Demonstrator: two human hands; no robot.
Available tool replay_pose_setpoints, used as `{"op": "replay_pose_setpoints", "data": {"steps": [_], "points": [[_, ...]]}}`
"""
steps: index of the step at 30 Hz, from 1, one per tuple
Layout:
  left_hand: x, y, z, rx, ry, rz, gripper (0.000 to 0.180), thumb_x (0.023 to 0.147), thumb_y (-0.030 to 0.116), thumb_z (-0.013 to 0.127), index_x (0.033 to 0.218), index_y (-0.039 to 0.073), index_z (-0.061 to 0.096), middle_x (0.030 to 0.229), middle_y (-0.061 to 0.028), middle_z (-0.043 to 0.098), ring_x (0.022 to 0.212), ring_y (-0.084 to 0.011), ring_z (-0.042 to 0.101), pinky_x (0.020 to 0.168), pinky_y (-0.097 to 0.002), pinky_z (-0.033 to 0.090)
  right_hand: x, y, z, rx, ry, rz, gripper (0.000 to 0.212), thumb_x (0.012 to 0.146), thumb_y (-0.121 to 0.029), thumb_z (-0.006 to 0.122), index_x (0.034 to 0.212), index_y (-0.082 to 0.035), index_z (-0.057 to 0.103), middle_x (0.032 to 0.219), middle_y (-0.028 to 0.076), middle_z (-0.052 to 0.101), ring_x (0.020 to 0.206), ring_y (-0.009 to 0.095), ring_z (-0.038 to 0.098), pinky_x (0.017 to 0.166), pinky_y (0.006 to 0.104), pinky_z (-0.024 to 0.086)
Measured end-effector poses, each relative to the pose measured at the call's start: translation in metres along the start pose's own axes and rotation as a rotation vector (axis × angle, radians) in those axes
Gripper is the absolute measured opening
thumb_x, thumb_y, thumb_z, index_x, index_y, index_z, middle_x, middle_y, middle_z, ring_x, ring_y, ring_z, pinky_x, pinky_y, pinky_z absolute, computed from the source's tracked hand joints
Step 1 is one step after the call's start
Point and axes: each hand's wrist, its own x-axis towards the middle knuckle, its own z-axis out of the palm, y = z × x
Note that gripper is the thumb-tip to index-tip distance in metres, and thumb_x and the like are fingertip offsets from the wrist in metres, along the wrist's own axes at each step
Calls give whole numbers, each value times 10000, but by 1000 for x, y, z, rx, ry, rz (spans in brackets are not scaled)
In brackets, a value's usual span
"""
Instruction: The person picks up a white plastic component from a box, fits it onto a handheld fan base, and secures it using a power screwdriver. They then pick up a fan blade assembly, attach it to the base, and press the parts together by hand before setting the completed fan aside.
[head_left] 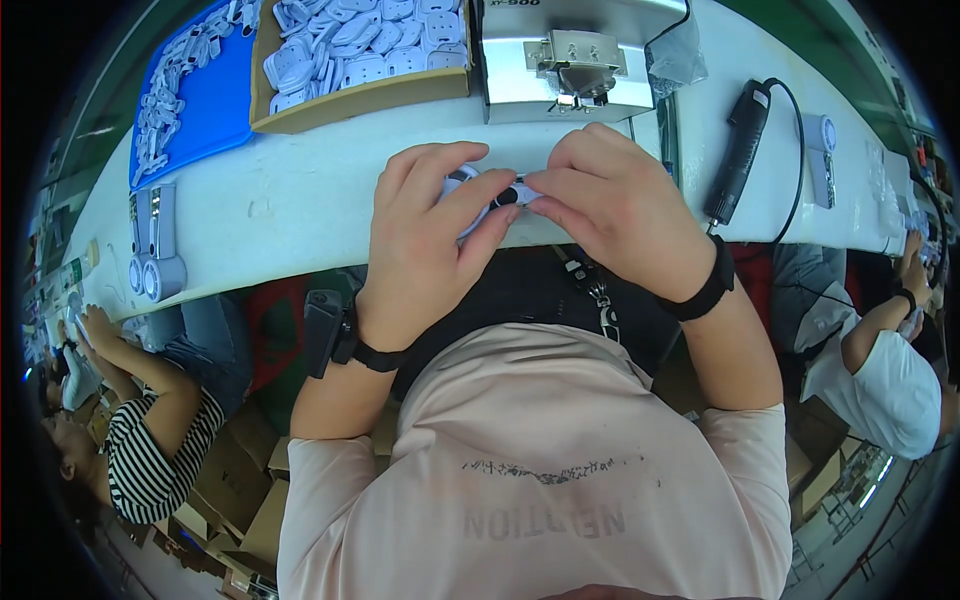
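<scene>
Over the near part of the white table, both of my hands hold one small white-and-grey plastic device (pixel 509 195) with a dark section in its middle. My left hand (pixel 425 225) grips its rounded end, which shows between thumb and fingers. With thumb and fingertips, my right hand (pixel 620 205) pinches the other end. The fingers hide much of the device. At the left edge of the table lie two similar devices (pixel 153 240) with round ends, side by side. Another such device (pixel 821 160) lies at the right.
A cardboard box (pixel 370 103) of white plastic shells and a blue tray (pixel 215 120) of small white parts stand at the back left. A silver metal machine (pixel 640 95) stands straight ahead. A black electric screwdriver (pixel 740 150) with a cord lies right. Co-workers sit on both sides.
</scene>
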Motion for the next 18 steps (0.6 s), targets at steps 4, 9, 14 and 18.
{"op": "replay_pose_setpoints", "data": {"steps": [4,9,14,18], "points": [[2,-2,-3,78,-21,88,370,763,105,865,1119,93,763,1216,-68,696,1135,-306,622,934,-426,518,-2,2,1,5,15,-21,252,815,-86,828,1045,-38,737,932,83,626,882,295,633,760,405,534],[3,-7,2,63,1,173,345,754,91,855,1083,79,752,1146,-46,712,1077,-291,640,902,-415,525,-3,-1,0,-96,-37,-64,256,804,-98,825,1032,-30,731,935,78,615,886,285,615,777,395,524],[6,-8,5,84,12,224,343,753,81,850,1076,46,739,1114,-54,718,1048,-290,650,898,-409,530,-1,-2,-2,-211,-74,-130,273,802,-122,813,1042,-24,723,934,77,597,881,285,594,786,392,519],[7,-8,4,44,-2,228,344,759,74,846,1081,35,733,1116,-61,713,1052,-298,648,907,-410,531,-1,6,2,-115,-59,-114,237,818,-149,799,1005,-36,707,930,76,587,875,278,586,777,393,516]]}}
